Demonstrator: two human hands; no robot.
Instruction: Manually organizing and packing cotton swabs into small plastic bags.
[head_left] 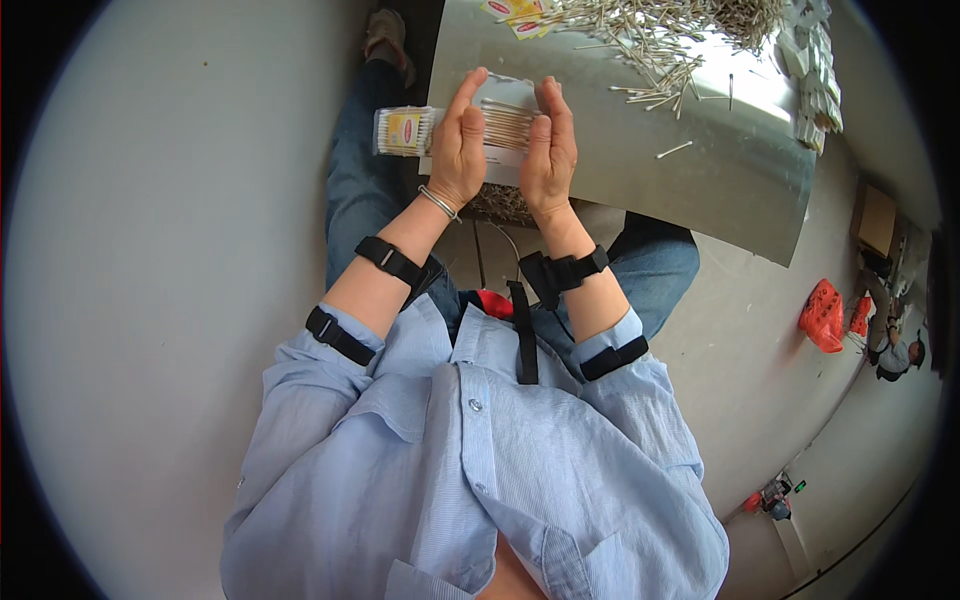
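Note:
My left hand (461, 145) and my right hand (549, 150) stand on edge, palms facing, fingers stretched out. Between them lies a small row of cotton swabs (508, 125), its ends close to or against my palms. Beneath the swabs is a white card or shallow tray (510, 92), partly hidden by my hands. Beside the outer side of my left hand sits a clear pack of cotton swabs (404, 131) with a yellow label, jutting past the table's left edge. No finger is wrapped round anything.
A metal table (600, 140) carries a heap of loose swabs (660, 40) at the back, yellow cards (522, 16) and stacked white packs (815, 75) at its right. More swabs (500, 203) lie below the front edge. A red bag (823, 315) and another person (895, 350) are far right.

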